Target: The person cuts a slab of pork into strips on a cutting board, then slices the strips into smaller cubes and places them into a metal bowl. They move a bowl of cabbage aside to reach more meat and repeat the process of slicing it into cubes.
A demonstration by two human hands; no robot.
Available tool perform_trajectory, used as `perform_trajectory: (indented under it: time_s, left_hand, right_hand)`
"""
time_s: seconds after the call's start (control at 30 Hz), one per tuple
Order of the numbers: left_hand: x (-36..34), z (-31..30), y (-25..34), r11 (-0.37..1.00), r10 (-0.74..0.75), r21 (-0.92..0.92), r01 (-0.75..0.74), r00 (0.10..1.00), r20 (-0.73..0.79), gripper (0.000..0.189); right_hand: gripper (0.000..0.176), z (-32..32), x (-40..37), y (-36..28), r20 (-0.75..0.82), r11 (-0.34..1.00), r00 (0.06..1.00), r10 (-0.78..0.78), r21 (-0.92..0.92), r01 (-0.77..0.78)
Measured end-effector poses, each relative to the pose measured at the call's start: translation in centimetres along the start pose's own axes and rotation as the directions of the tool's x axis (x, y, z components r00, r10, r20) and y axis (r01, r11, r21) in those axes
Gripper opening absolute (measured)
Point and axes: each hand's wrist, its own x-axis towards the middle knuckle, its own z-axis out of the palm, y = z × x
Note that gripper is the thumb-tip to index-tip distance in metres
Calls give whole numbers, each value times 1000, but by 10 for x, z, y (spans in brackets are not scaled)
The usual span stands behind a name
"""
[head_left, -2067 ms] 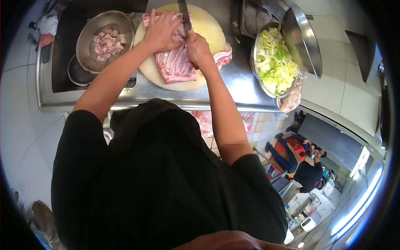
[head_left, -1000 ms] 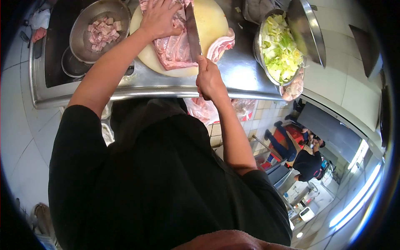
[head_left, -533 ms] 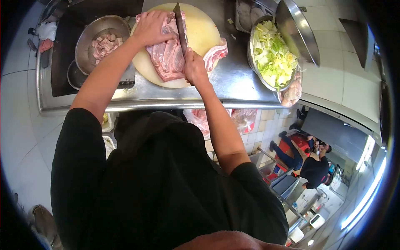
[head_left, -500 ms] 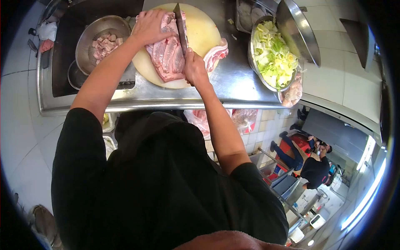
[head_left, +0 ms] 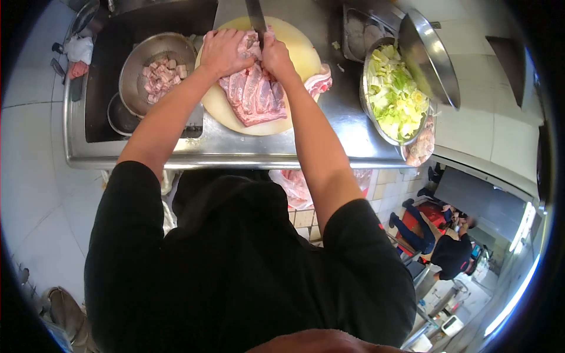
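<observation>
Meat (head_left: 254,100) on round board (head_left: 302,54) — left hand (head_left: 225,54) spread half-open, pressing it down; right hand (head_left: 278,57) fisted round a knife (head_left: 256,16), blade reaching past the board's far edge. Clean slicing wants left thumb tucked clear of the blade — long, even strokes.

The meat (head_left: 254,97) is pink and white, the knife (head_left: 255,14) seemingly dark grey.

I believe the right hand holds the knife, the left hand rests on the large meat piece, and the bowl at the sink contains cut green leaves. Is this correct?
Not entirely: the bowl at the sink is misread. The head view shows meat cubes in it. The right hand does hold the knife, and the left hand rests on the large meat piece.
</observation>
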Motion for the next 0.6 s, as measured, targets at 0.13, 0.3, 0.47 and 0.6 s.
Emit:
perform_trajectory:
  time_s: [0.13,0.3,0.47,0.6]
  left_hand:
    - [-4,-3,-10,999,31,-25,-33,996,-79,73]
    - [-5,18,-19,991,106,-60,-120,973,-203,69]
    - [-41,13,13,981,156,-81,-177,963,-218,62]
    - [-92,13,57,934,279,-227,-277,960,-20,60]
  right_hand:
    - [72,-38,-27,-9,90,993,995,49,107,-59]
    - [63,-47,-118,34,-67,985,991,-116,122,124]
    - [59,-48,-201,49,110,968,975,195,137,-209]
    - [54,-53,-221,48,135,954,963,233,162,-253]
